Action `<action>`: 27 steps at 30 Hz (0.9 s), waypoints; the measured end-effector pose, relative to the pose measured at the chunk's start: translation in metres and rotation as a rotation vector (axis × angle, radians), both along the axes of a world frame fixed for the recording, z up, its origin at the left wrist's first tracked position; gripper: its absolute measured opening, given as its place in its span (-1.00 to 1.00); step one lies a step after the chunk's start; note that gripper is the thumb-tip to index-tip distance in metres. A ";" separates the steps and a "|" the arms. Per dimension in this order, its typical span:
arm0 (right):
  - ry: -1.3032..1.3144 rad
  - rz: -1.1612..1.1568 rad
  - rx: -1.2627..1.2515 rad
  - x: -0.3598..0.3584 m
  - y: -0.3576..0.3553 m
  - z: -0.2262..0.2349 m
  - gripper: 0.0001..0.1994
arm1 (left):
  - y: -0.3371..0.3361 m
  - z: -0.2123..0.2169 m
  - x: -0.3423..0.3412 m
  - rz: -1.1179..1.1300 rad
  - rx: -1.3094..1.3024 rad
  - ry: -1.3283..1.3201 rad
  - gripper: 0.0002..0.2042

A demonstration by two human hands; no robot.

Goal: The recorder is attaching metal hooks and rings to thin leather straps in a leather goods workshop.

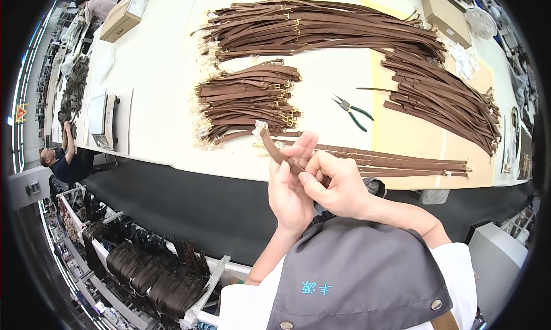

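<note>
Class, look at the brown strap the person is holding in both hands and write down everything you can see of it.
The brown strap is a narrow flat band that looks like leather, dark brown with a smooth face. Its upper end, wrapped in something clear or whitish, tilts up and to the left above the white table. The left hand grips it from below, fingers curled round it, while the right hand pinches it near the same spot. Its lower part is hidden behind the hands. A pile of similar straps lies just beyond it.

Both forearms rise from the lower centre of the frame. Left hand (290, 189) upright, fingers curled in a grip; right hand (338, 183) pressed against it, fingertips pinching.
</note>
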State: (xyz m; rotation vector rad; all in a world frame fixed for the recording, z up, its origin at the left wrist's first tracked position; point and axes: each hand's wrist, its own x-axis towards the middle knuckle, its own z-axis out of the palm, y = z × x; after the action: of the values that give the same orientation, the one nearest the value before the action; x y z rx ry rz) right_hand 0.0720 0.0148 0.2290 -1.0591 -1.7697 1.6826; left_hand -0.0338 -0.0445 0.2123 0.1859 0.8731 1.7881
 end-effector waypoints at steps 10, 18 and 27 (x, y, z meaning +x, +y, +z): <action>0.055 -0.040 -0.010 -0.007 -0.009 0.001 -0.89 | -0.009 0.007 0.000 0.012 0.026 -0.123 -0.61; 0.182 -0.056 -0.109 -0.012 -0.015 0.006 -0.85 | -0.013 0.007 0.000 -0.004 0.056 0.036 -0.63; 0.079 0.105 0.019 0.010 -0.011 0.000 -0.89 | -0.014 -0.003 -0.005 0.048 0.092 0.248 -0.70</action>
State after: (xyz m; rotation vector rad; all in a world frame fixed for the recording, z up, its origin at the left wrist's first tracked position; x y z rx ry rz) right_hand 0.0825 0.0034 0.2289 -0.8925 -1.8146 1.7420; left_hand -0.0393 -0.0589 0.2088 0.4572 0.9769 1.8770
